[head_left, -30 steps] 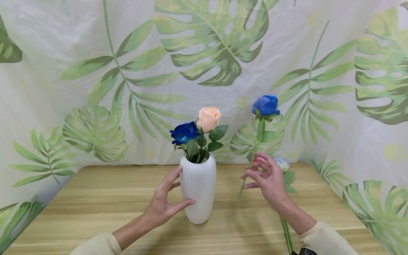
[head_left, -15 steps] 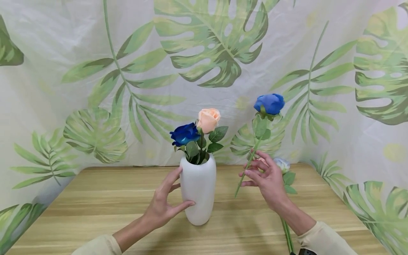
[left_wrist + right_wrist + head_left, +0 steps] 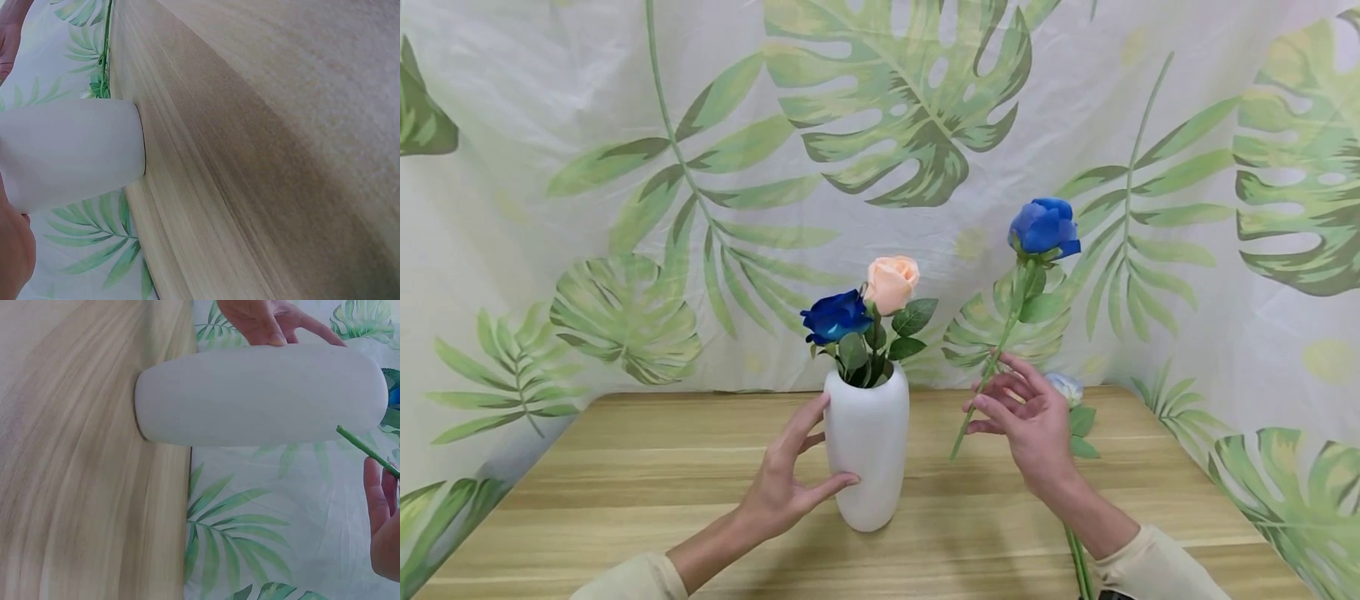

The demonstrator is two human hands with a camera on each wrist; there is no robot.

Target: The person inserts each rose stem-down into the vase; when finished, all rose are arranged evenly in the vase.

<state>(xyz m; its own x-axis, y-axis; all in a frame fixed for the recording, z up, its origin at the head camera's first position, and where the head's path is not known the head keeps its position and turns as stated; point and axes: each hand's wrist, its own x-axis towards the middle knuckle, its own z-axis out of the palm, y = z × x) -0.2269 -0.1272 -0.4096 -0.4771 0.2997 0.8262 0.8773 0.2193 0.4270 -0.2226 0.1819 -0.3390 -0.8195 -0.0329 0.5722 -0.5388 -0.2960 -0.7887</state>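
A tall white vase (image 3: 868, 458) stands upright on the wooden table. Out of its mouth rise a dark blue rose (image 3: 835, 317) and a peach rose (image 3: 892, 285) with green leaves. My left hand (image 3: 786, 479) holds the vase's left side, thumb across the front and fingers toward the back. To the right of the vase, my right hand (image 3: 1033, 425) pinches the green stem of a lighter blue rose (image 3: 1045, 229), bloom up and tilted right. In the right wrist view the cut end of that stem (image 3: 362, 445) points toward the vase; in the head view it is apart from it.
Behind my right hand and forearm, a pale bluish-white flower (image 3: 1065, 388) with green leaves lies on the table (image 3: 700, 467). Green stems (image 3: 1078, 554) run toward the near edge, partly hidden by my arm. A leaf-printed cloth (image 3: 895, 225) hangs behind the table.
The lighter blue rose has risen slightly, shifted right and turned on its stem between my right fingers. My left hand and the vase stay in place.
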